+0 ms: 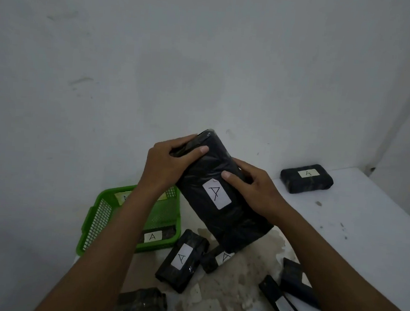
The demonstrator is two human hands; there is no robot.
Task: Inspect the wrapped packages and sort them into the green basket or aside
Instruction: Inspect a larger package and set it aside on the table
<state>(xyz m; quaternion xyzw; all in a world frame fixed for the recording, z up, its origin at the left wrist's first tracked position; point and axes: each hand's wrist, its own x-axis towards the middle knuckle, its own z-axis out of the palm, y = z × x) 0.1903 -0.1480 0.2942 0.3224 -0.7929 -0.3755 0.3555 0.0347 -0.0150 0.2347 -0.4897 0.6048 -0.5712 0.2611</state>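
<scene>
A large black wrapped package (221, 213) with a white label marked "A" is held up above the table, tilted. My left hand (168, 162) grips its upper left end and my right hand (257, 189) grips its right side. Below and to the left stands the green basket (96, 220), partly hidden by my left forearm; a labelled black package (166, 234) lies in its near corner. Loose black packages lie on the table: one (182, 260) beside the basket, a smaller one (216, 258) under the held package, and one (283, 306) at the lower right.
One labelled black package (306, 178) sits apart at the far right of the white table (366, 217), against the wall. Another dark package (143, 305) lies at the bottom edge. A worn, stained patch (225, 292) marks the table's middle. The basket overhangs the table's left edge.
</scene>
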